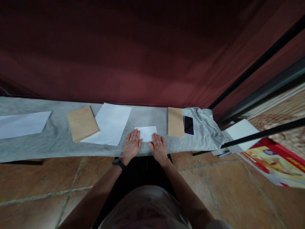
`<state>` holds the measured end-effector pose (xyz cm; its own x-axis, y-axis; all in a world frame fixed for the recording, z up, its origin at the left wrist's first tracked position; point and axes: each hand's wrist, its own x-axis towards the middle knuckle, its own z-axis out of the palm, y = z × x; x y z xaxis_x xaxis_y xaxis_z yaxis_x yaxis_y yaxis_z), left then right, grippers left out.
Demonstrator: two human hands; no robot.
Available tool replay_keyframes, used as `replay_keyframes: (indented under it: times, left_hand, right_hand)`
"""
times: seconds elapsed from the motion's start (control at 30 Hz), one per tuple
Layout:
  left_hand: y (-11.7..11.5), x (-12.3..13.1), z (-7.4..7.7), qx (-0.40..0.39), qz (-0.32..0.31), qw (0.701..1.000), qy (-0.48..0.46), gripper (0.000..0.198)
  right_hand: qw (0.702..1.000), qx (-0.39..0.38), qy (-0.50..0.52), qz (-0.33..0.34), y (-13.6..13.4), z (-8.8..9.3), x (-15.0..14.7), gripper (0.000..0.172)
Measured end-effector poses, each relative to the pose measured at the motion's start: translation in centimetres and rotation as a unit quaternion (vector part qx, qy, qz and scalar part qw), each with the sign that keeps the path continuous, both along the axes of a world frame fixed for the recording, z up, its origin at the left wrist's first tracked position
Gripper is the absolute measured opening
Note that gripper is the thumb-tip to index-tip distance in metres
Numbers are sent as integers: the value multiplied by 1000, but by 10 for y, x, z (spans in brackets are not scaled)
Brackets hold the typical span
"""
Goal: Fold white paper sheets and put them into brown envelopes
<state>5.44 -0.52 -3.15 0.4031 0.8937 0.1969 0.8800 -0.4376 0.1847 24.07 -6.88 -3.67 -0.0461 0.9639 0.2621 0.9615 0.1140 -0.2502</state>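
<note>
A small white sheet of paper (146, 133), which looks folded, lies on the grey cloth straight in front of me. My left hand (132, 145) rests flat at its left edge, fingers stretched out, with a dark watch on the wrist. On the opposite side, my right hand (159, 147) lies flat with its fingertips at the paper's lower right corner. Neither hand grips anything. Left of my left hand is a larger white sheet (111, 122), partly covered by a brown envelope (82, 123). More brown envelopes (175, 122) lie to the right of my right hand.
A phone (189, 125) lies beside the right-hand envelopes. Further white paper (23, 124) is at the far left of the cloth-covered table (57, 148). Behind stands a dark red curtain (143, 73). Black metal bars (259, 135) and a red and yellow box (274, 160) are on the right.
</note>
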Motion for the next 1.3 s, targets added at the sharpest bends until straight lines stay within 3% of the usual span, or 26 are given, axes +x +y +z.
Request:
replay_keyframes:
  times: [0.27, 0.4, 0.63, 0.77, 1.3]
  left_hand:
    - [1, -9, -2, -7, 36, 999, 7, 64]
    - [-2, 2, 0, 4, 78, 997, -9, 63]
    - [-10, 57, 4, -28, -57, 997, -33, 61]
    - [-8, 74, 2, -37, -76, 996, -19, 63]
    - [11, 36, -6, -3, 22, 999, -35, 67]
  right_hand:
    - [1000, 3, -3, -17, -9, -2, 13, 53]
    - [1000, 7, 2, -22, -8, -3, 12, 54]
    - [1000, -5, 9, -27, -7, -1, 10, 51]
    - [999, -24, 11, -26, -7, 1, 11, 52]
    - [999, -12, 12, -32, -5, -1, 11, 54]
